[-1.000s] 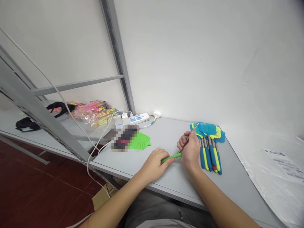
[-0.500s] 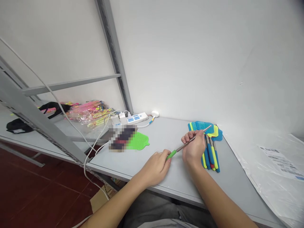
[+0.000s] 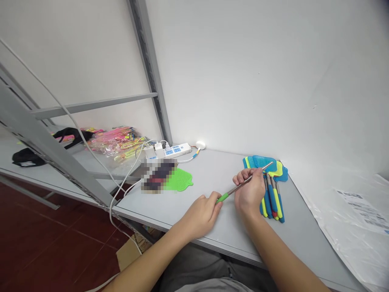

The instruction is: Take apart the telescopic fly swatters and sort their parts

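One illegible label (image 3: 363, 209) lies right of the green-handled rod (image 3: 238, 186).

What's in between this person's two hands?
In the head view, a metal rod with a green handle stretches from the left hand to the right hand, over the grey tabletop.

Hands: 2, left hand (image 3: 204, 213) and right hand (image 3: 249, 196). Metal rod (image 3: 235, 190): 1, with 1 green handle (image 3: 223, 198). Green swatter head (image 3: 184, 180): 1. Stacked swatters (image 3: 264, 162): at least 6 handles (image 3: 272, 200), exact number hidden by overlap. Power strip (image 3: 184, 149): 1. Plugs (image 3: 159, 151): at least 3. Round white disc (image 3: 200, 144): 1. White plastic sheet (image 3: 328, 219): 1.
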### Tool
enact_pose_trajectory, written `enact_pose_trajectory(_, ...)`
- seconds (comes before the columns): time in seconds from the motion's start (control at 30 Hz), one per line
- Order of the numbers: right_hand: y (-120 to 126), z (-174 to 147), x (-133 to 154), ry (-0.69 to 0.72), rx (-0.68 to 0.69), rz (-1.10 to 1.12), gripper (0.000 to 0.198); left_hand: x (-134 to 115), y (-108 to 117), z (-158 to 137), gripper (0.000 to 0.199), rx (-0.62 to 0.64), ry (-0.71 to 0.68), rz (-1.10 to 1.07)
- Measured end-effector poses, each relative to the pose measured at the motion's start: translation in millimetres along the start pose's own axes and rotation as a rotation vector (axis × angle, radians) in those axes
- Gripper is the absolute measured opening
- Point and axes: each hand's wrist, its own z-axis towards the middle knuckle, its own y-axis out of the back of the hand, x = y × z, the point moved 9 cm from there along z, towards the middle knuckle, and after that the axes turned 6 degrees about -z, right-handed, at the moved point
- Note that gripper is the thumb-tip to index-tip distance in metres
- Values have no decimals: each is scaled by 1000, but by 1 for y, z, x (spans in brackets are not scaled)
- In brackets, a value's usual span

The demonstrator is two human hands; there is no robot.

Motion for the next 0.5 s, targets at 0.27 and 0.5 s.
enact_pose_trajectory(0.27, -10, -15, -17, -105, 140, -63, 34, 4, 3, 1, 23, -25, 14, -80)
enact_pose_trajectory(0.5, -30, -27, -18, -150, 380, -167, 24, 9, 24, -4, 25, -205, 40, -260)
